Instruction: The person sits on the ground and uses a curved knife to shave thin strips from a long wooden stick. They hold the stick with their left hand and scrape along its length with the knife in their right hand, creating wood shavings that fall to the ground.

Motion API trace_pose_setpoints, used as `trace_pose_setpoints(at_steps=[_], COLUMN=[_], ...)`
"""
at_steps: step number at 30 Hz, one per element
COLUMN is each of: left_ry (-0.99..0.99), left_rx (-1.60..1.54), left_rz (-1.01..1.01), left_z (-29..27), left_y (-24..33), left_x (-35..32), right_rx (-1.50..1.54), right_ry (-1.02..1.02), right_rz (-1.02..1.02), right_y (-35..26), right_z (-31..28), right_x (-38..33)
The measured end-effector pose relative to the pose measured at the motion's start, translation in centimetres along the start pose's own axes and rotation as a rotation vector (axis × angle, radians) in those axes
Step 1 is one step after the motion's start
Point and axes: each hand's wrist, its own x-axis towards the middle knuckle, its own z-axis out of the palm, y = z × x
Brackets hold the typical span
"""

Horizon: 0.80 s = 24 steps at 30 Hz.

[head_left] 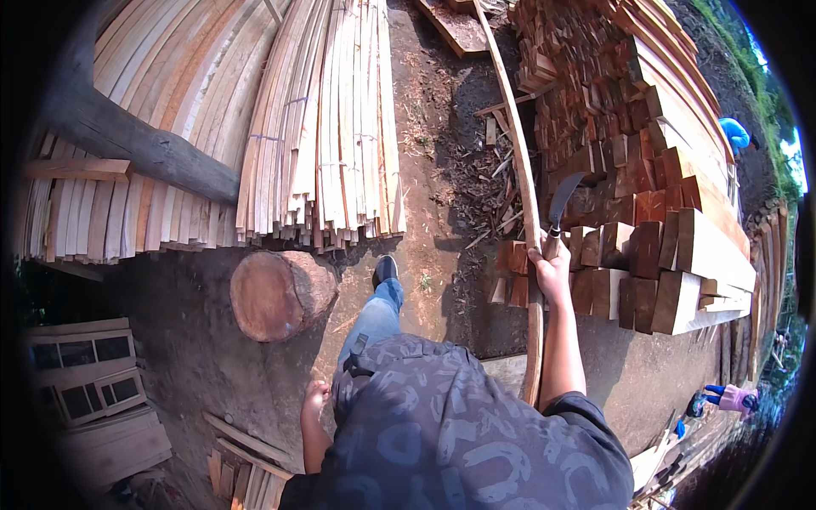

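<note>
My right hand [553, 270] is raised ahead of me, its fingers wrapped round the handle of a sickle [563, 204] with a dark curved blade pointing up and away. The same hand grips a long, slightly bent wooden pole [521, 140], which runs from beside my right side far out ahead. Sickle handle and pole lie side by side in that grip. Down by my left hip, my left hand [316, 397] hangs with its fingers curled in, and nothing shows in it.
Long sawn strips [340, 127] lie in bundles ahead on the left, beneath a dark log post [153, 140]. A round log stump [272, 293] stands at left. Stacked timber beams [671, 246] rise on the right. Wood scraps [501, 183] litter the ground. Two people are at far right.
</note>
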Motion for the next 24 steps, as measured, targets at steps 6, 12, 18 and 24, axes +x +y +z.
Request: trace_pose_setpoints(at_steps=[6, 12, 18, 24], left_ry=[-0.127, 0.015, -0.183, -0.221], left_rx=[0.095, 0.347, 0.503, 0.188], left_rz=[0.274, -0.054, -0.067, 0.012], left_z=[7.2, 11.1, 27.5, 50.4], left_y=[18.9, 36.5, 58.1, 79.1], left_x=[8.2, 9.4, 21.3, 33.6], right_rx=[0.047, 0.252, 0.301, 0.384], right_ry=[0.117, 0.087, 0.036, 0.009], right_rz=[-0.246, -0.187, -0.126, -0.135], right_y=[-7.8, -8.9, -7.7, -5.1], right_z=[7.5, 7.4, 6.1, 5.1], right_x=[27.1, 43.8, 63.8, 86.6])
